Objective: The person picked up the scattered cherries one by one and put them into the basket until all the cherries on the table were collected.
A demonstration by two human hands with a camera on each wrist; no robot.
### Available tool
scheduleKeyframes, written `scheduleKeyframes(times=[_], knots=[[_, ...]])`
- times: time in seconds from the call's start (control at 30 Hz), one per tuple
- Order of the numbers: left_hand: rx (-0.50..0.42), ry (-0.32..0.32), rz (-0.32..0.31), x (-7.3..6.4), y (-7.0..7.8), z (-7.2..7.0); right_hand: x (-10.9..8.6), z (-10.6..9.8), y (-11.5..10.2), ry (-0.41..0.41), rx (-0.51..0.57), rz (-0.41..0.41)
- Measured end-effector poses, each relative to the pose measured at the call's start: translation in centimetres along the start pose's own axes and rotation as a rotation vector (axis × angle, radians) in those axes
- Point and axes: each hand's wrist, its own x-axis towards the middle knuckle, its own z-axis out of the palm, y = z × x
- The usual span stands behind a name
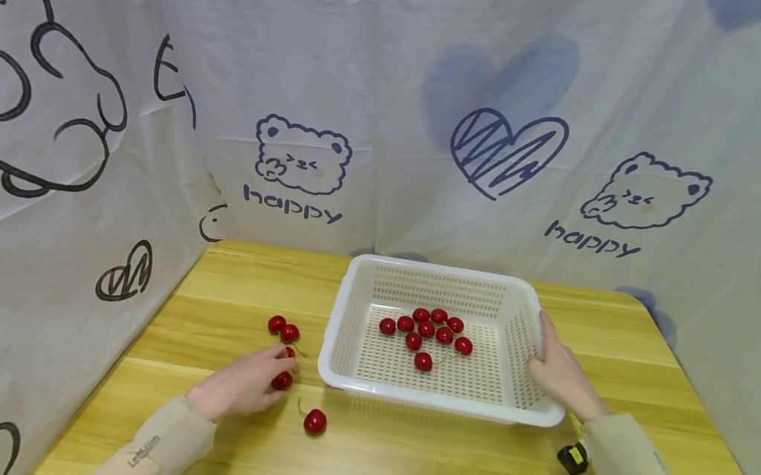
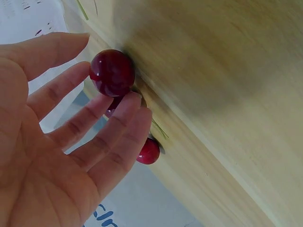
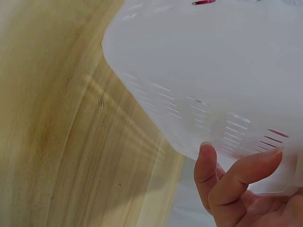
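My left hand (image 1: 244, 382) reaches over the cherries left of the basket, fingers relaxed and slightly bent. In the left wrist view its fingertips are right at a dark red cherry (image 2: 112, 72), with the thumb tip apart from it. Another cherry (image 2: 148, 151) lies beyond the fingers. The white plastic basket (image 1: 421, 399) holds several cherries on its slotted floor, including one with a stem (image 1: 423, 362). My right hand (image 1: 564, 371) grips the basket's right rim; its thumb and a finger show against the slotted wall in the right wrist view.
Two cherries (image 1: 289, 333) sit beyond my left hand, and a stemmed cherry (image 1: 315, 422) lies nearer the front. A small black box with a yellow label (image 1: 573, 458) is beside the right sleeve. Printed cloth (image 1: 397, 201) hangs behind the wooden table (image 1: 443, 470).
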Motion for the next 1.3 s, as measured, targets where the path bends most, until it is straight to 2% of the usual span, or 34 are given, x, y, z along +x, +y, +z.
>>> scheduleKeyframes(times=[0.23, 0.47, 0.6, 1.0, 1.3], knots=[[-0.013, -0.035, -0.011, 0.19, -0.05, 0.12, 0.23, 0.1, -0.2, -0.001, 0.016, 0.01], [0.041, -0.032, 0.033, 0.08, -0.14, 0.11, 0.33, 0.07, -0.37, -0.007, 0.041, 0.0], [0.045, -0.043, 0.033, -0.04, -0.06, 0.17, 0.27, 0.29, -0.53, -0.01, 0.07, 0.006], [0.048, -0.053, 0.049, -0.04, 0.04, 0.16, 0.51, 0.54, -0.64, -0.005, 0.054, 0.004], [0.01, -0.093, -0.035, -0.01, 0.28, 0.06, 0.59, 0.49, -0.65, -0.005, 0.048, 0.011]])
